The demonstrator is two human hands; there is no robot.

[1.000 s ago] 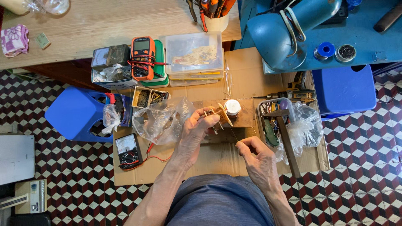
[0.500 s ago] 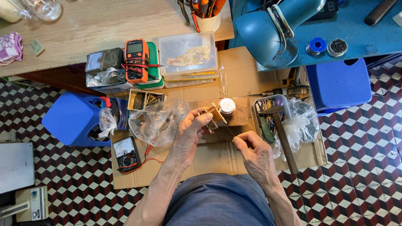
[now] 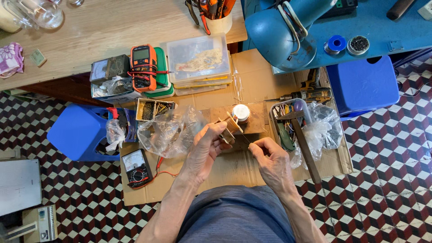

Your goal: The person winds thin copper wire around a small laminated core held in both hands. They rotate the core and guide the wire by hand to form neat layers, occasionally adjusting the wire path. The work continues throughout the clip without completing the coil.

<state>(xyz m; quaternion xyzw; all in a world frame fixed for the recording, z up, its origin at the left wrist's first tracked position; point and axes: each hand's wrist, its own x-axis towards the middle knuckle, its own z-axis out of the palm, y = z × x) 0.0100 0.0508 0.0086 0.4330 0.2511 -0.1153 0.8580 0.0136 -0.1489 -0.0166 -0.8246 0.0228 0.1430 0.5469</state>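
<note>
My left hand (image 3: pixel 204 150) grips a small tan coil bobbin (image 3: pixel 230 127) over a cardboard sheet (image 3: pixel 234 168) on the floor. My right hand (image 3: pixel 269 157) sits just to the right of it, fingers pinched on a thin wire (image 3: pixel 245 136) that runs up to the bobbin. A white round spool (image 3: pixel 241 112) stands on a wooden block (image 3: pixel 256 120) just behind the bobbin. Both forearms reach out over my lap.
Crumpled clear plastic bags (image 3: pixel 166 130) lie left of my hands. An analog meter (image 3: pixel 135 168) and an orange multimeter (image 3: pixel 143 67) lie to the left, a hammer (image 3: pixel 304 143) and tool tray to the right. Blue stools (image 3: pixel 362 83) flank the cardboard; a blue lamp (image 3: pixel 281 31) hangs above.
My right hand has moved slightly up and left toward the bobbin, drawing the wire closer. The left hand keeps its hold; the view shifted a little.
</note>
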